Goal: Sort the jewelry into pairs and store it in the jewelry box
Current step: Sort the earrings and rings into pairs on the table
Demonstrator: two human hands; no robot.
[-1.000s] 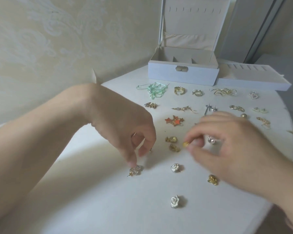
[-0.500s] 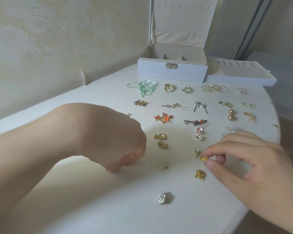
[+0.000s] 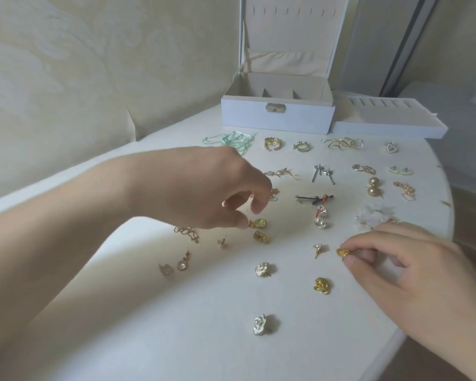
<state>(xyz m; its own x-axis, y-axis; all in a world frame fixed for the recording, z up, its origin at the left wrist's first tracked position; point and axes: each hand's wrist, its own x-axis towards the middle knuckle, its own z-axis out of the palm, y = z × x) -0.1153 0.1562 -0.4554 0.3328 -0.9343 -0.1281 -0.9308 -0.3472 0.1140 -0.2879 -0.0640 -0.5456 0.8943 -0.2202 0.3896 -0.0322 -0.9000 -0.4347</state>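
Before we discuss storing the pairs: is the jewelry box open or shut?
Open. The jewelry box has its lid standing upright behind it, and the dividers inside show. A separate tray sits beside it on the table.

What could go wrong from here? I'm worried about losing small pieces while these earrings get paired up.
The right hand pinches a small gold earring close to the table's curved edge; if it slips, it could roll off.

The left hand reaches across with the forearm low over loose studs, so a sweep might scatter them.

The two white rose earrings lie apart among gold pieces, so pairs could get mixed.
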